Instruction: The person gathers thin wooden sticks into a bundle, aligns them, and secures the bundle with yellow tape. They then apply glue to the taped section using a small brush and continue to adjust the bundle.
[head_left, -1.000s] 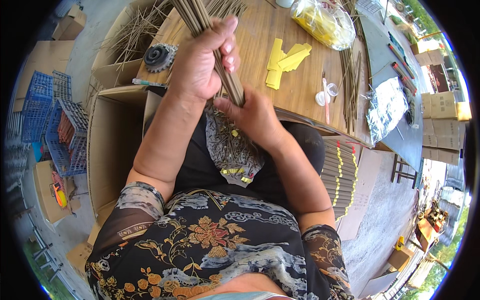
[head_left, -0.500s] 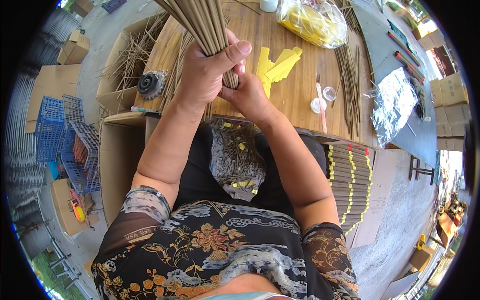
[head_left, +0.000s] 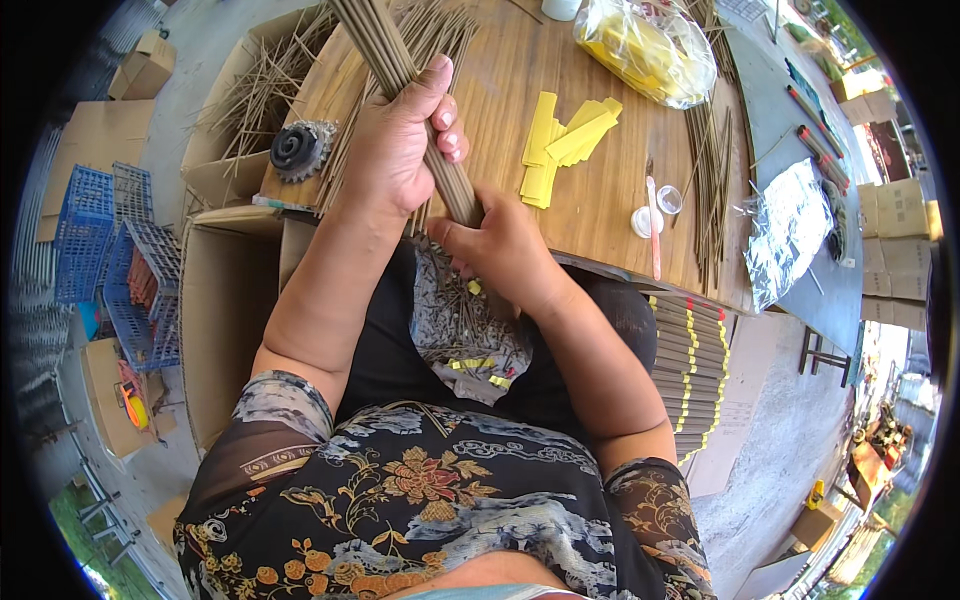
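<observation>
My left hand (head_left: 395, 145) is wrapped round the middle of a thick bundle of brown incense sticks (head_left: 372, 38), held slanting over the table's near edge. Lower down, my right hand (head_left: 497, 240) grips the bottom end of the same bundle between thumb and fingers, which partly hide that end. To the right of the bundle, yellow paper strips (head_left: 540, 150) lie fanned out on the wooden table (head_left: 500, 75). More loose sticks (head_left: 440, 35) lie on the table behind my left hand.
A black toothed wheel (head_left: 298, 150) sits at the table's left edge, beside a carton of sticks (head_left: 225, 165). On the right are a brush (head_left: 654, 225), a small white pot (head_left: 643, 222), a bag of yellow strips (head_left: 650, 50) and crumpled foil (head_left: 790, 230). Yellow-banded bundles (head_left: 700, 370) stand below.
The bundle has tilted more and shifted slightly left. My right hand has slid down to its lower end, apart from my left hand. The view has shifted a little.
</observation>
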